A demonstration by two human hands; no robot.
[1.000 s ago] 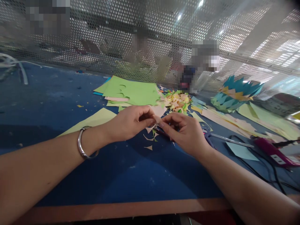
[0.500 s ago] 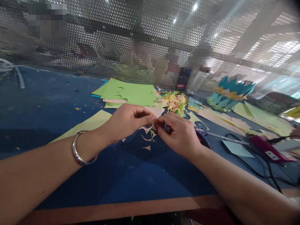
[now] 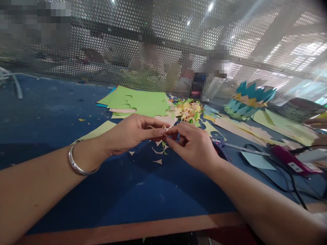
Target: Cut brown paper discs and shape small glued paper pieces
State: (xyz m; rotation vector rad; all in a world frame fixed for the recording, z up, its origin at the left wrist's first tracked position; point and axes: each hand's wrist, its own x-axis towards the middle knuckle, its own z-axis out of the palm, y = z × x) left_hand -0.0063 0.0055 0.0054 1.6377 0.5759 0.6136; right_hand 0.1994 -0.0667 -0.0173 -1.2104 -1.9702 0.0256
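Between the fingertips of both hands is a small pale paper piece (image 3: 166, 128), partly hidden by the fingers. My left hand (image 3: 133, 132), with a silver bangle on its wrist, pinches it from the left. My right hand (image 3: 191, 141) grips it from the other side with thumb and forefinger. Pale and green paper scraps (image 3: 158, 161) lie on the table below the fingers. Just beyond the hands stands a heap of small folded paper pieces (image 3: 190, 110) in yellow, peach and green. A glue gun (image 3: 221, 149) lies right of my right hand, partly covered by it.
Green paper sheets (image 3: 143, 100) with cut-out edges lie at the back, before a perforated metal screen (image 3: 163, 30). A teal, yellow and green paper basket (image 3: 250, 100) stands right. A magenta power strip (image 3: 293, 161) with black cables lies at right, where another person's hand (image 3: 320, 141) shows.
Both hands still pinch the paper piece; more of it now shows between the fingers. My left hand and wrist have shifted slightly left, and the view has moved a little.
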